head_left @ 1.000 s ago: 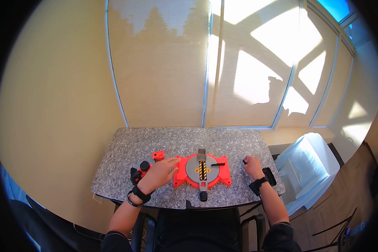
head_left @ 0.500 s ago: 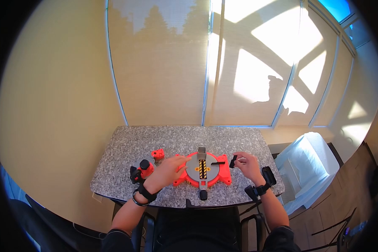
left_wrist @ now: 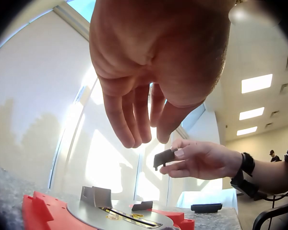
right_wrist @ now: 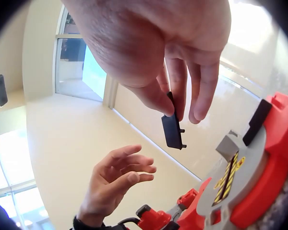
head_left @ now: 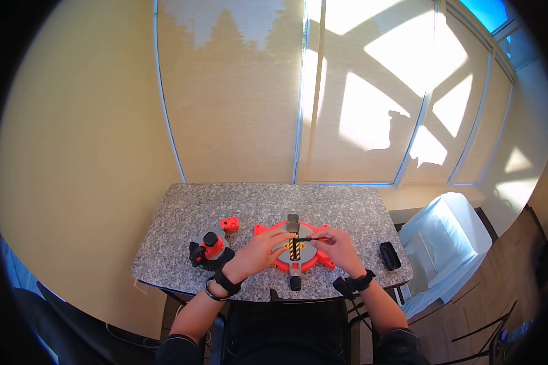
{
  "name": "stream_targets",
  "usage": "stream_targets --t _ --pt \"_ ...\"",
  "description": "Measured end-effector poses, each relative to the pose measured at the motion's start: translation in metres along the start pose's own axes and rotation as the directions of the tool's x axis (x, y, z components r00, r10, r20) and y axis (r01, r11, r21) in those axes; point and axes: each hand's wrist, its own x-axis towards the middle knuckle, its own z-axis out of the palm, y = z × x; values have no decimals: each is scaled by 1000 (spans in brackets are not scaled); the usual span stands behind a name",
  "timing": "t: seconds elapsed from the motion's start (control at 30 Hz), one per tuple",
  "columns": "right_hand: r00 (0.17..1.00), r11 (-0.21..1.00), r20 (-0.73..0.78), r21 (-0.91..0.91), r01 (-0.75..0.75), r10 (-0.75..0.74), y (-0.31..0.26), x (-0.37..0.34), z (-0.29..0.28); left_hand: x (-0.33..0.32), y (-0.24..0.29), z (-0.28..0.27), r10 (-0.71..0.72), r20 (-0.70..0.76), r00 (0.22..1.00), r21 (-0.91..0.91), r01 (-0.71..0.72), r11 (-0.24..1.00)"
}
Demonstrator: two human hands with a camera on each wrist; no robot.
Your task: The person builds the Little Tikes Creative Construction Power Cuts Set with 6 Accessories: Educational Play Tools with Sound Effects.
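Note:
Between thumb and fingers my right hand (head_left: 341,246) pinches a small flat black plastic piece (right_wrist: 172,130) with two short pegs along one edge. It is held above a red toy saw base (right_wrist: 252,203) that has a round grey turntable. A yellow-and-black striped strip (head_left: 295,249) runs across the turntable, and a grey upright bracket (left_wrist: 96,196) rises at one end. A similar black piece (left_wrist: 143,206) stands on the turntable beside the strip. My left hand (head_left: 254,250) hovers over the base's left side, fingers loosely bent and holding nothing.
Left on the speckled table (head_left: 341,201) is a red and black toy saw head (head_left: 212,241), with a small red block (head_left: 229,223) behind it. A black oblong tray (head_left: 390,256) lies near the right edge. Beyond stands a chair under a pale blue cover (head_left: 450,243).
My right hand has brought the black piece leftward from near the black tray to over the turntable. My left hand has shifted right, toward the base's middle.

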Motion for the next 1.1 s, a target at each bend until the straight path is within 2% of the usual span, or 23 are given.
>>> stream_targets --t 0.07,0.17,0.27,0.47,0.67,0.73,0.77,0.83,0.97,1.1 --pt "999 1000 21 -3 -25 25 -2 1 6 3 -1 3 43 -19 999 7 -43 999" --pt "998 996 34 -66 60 -58 -1 2 13 5 -6 5 65 -21 998 -22 -65 998" --pt "999 991 28 -127 39 -36 -7 3 18 5 -16 8 31 19 999 -37 -30 999" --pt "999 991 39 -136 11 -6 3 6 21 9 -23 5 -27 -12 1000 -48 27 999" --pt "997 961 11 -268 74 -73 13 9 13 6 -57 -1 -139 -43 989 94 143 985" --pt "989 911 91 -388 141 -115 18 8 5 6 -66 -1 -196 -33 980 162 199 967" --pt "989 911 91 -388 140 -114 21 7 1 5 -69 0 -196 -33 980 161 199 967" --pt "980 821 158 -539 187 -120 19 6 -3 4 -74 2 -227 -35 973 197 229 953" --pt "980 811 142 -552 197 -141 35 1 -6 0 -86 9 -218 -29 976 212 219 952" --pt "984 807 146 -567 167 -102 41 -3 -9 -4 -95 16 -228 -33 973 205 229 952"
